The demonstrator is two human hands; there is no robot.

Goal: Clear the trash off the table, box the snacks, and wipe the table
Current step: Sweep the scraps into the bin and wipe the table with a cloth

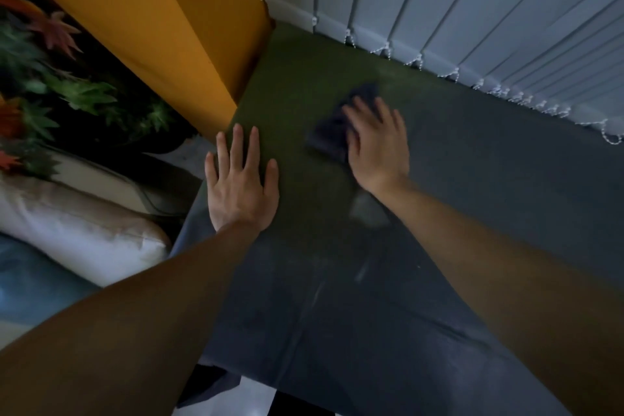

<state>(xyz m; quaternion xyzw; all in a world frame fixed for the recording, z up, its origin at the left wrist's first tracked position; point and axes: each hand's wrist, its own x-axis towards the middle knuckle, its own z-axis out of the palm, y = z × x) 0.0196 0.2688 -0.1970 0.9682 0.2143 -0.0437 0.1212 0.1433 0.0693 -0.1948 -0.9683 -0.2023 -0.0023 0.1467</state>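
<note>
Dark fabric covers the desk [472, 213], which fills the view from 6 o'clock up to 1, tinged green toward 12. White vertical blinds [472, 10] hang along its far edge from 1 to 3 o'clock. A yellow panel [169, 27] stands at 11, with a pale cushion [77, 230] at 8 and leafy plants [67, 84] at 9. Both forearms reach in from 6 o'clock. The left hand [241, 186] lies flat near the centre, fingers straight and spread, its grip holding nothing — likely a brace for the lean. The right hand [376, 149], toward 1 o'clock of centre, presses flat on a dark cloth [332, 135] that shows at its 10 o'clock side — palm pressure rather than a pinch, which suits wiping. Blur there suggests a stroke.
</note>
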